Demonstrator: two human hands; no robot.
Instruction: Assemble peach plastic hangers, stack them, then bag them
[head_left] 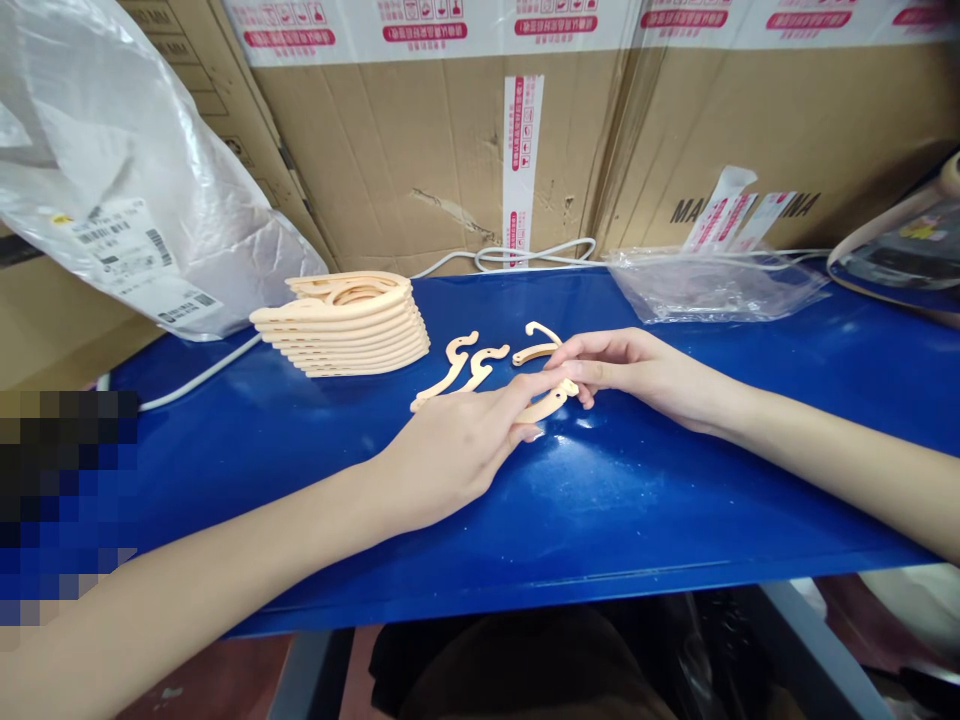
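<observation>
A curved cream plastic hanger piece (pixel 545 406) is held low over the table, with a small hole near its right end. My left hand (pixel 454 450) grips its left part, thumb below and fingers above. At the right end, my right hand (pixel 626 365) closes its fingertips on the piece; exactly what they pinch there is partly hidden. Just behind my hands lies another hanger piece with a hook (pixel 534 353). Two loose hanger pieces with hooked ends, one left (pixel 448 372) and one right (pixel 484 366), lie beyond my left hand, which partly covers them.
A neat stack of cream hanger pieces (pixel 352 335) stands at the back left. Behind it are a white plastic bag (pixel 180 150), cardboard boxes (pixel 420 150) and a white cable (pixel 536 258). A clear plastic bag (pixel 712 285) lies at the back right of the blue table (pixel 600 520).
</observation>
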